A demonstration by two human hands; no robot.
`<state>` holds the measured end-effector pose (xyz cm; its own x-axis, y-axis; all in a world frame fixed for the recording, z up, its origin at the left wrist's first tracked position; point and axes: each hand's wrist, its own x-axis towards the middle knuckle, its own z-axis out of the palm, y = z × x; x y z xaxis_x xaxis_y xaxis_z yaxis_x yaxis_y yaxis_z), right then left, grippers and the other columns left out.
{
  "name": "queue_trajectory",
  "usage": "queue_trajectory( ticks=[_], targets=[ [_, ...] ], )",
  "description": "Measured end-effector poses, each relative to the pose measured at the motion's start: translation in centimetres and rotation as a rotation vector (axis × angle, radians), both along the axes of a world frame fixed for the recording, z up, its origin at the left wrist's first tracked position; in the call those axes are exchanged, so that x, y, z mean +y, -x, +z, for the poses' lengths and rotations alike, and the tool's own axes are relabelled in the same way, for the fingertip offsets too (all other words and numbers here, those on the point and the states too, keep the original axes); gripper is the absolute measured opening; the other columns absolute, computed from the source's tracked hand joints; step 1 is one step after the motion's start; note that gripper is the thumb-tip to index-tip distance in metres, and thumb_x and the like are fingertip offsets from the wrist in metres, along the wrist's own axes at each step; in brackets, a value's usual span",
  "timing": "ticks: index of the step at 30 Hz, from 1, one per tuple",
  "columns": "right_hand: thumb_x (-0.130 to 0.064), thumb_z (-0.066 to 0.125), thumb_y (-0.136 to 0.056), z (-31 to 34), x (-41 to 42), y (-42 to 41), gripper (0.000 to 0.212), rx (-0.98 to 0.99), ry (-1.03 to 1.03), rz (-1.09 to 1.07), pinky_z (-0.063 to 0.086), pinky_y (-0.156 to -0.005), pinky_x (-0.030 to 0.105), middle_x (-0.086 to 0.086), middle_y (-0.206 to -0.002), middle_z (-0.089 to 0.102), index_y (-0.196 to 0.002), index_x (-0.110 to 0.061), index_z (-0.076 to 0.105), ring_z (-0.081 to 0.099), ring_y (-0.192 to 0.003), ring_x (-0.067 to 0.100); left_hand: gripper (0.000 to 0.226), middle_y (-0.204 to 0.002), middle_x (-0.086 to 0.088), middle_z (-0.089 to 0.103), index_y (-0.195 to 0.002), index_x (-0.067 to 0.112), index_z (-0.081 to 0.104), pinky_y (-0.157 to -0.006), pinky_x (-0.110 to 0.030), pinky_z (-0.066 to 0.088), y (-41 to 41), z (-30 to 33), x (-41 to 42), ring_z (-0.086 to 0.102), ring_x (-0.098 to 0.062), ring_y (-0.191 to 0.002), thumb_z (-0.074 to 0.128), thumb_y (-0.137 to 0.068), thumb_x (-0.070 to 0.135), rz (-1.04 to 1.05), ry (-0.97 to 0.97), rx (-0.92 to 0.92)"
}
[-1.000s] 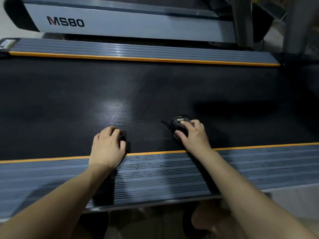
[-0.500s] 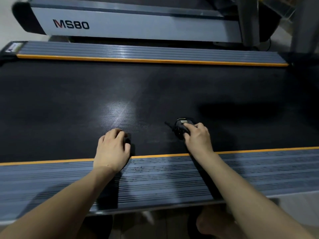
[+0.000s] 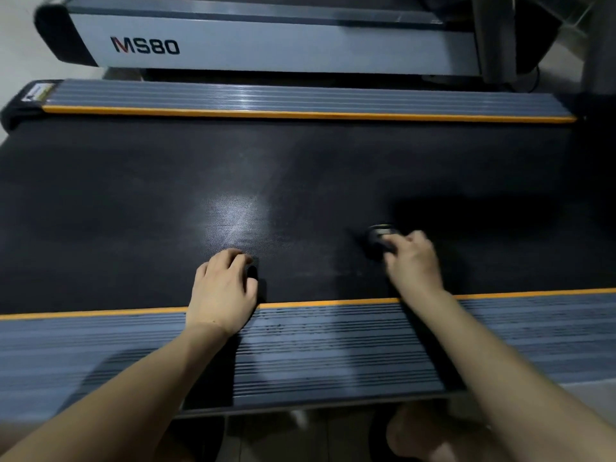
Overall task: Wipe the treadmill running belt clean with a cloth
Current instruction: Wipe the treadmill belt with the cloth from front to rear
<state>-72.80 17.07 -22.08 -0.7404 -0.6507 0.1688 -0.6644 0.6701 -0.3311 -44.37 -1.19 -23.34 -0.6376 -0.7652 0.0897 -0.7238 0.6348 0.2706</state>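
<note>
The black running belt (image 3: 140, 201) stretches left to right between two grey side rails with orange edges. My right hand (image 3: 413, 265) grips a small dark bunched cloth (image 3: 378, 238) with a pale tag and presses it on the belt near the near rail; both are motion-blurred. My left hand (image 3: 221, 288) rests on the belt's near edge with its fingers curled under and its heel on the orange strip. A dark patch by its thumb looks like shadow.
The near grey ribbed rail (image 3: 333, 345) lies under both forearms. The far rail (image 3: 300, 98) runs along the belt's other side. Behind it stands a second machine's grey housing marked MS80 (image 3: 266, 45). My feet (image 3: 430, 438) show on the floor below.
My right hand has slid the cloth a little to the right along the belt. My left hand has stayed where it was.
</note>
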Motion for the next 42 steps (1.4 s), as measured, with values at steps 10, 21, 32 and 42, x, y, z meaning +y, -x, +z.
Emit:
queue_trajectory(
  ticks=[10,21,32,42],
  targets=[
    [-0.023,0.063,-0.088,0.2,-9.8,-15.3,0.029,-0.231,0.032,0.303,0.046,-0.087,0.039,0.009,-0.111,0.047,-0.116,-0.030,0.067,0.045,-0.108,0.031,0.039,-0.126,-0.002,0.060,-0.117,0.022,0.059,-0.107,-0.043,0.037,0.1,0.3,0.3,0.050,-0.024,-0.121,0.041,-0.083,0.031,0.010,-0.006,0.024],
    [-0.025,0.071,-0.083,1.7,2.6,-1.4,0.033,-0.021,-0.077,-0.299,0.049,-0.086,0.039,0.015,-0.103,0.060,-0.116,-0.026,0.070,0.059,-0.098,0.038,0.040,-0.128,-0.001,0.057,-0.115,0.020,0.064,-0.111,-0.043,0.034,0.1,0.3,0.2,0.048,-0.023,-0.124,0.039,-0.087,0.034,-0.052,0.002,-0.006],
    [-0.020,0.072,-0.075,0.8,1.1,-3.6,0.036,-0.034,-0.057,0.082,0.048,-0.075,0.033,0.003,-0.093,0.050,-0.109,-0.032,0.069,0.055,-0.090,0.028,0.034,-0.122,-0.005,0.060,-0.107,0.018,0.063,-0.103,-0.046,0.039,0.1,0.2,0.1,0.051,-0.028,-0.116,0.043,-0.085,0.032,-0.049,0.019,0.015],
    [-0.033,0.066,-0.087,1.2,-4.4,-10.1,0.028,-0.112,-0.058,-0.080,0.050,-0.080,0.038,0.012,-0.107,0.054,-0.115,-0.029,0.067,0.059,-0.094,0.036,0.035,-0.122,-0.004,0.061,-0.106,0.019,0.065,-0.105,-0.045,0.036,0.4,0.3,0.2,0.052,-0.027,-0.118,0.043,-0.082,0.032,0.064,0.020,0.027]
  ],
)
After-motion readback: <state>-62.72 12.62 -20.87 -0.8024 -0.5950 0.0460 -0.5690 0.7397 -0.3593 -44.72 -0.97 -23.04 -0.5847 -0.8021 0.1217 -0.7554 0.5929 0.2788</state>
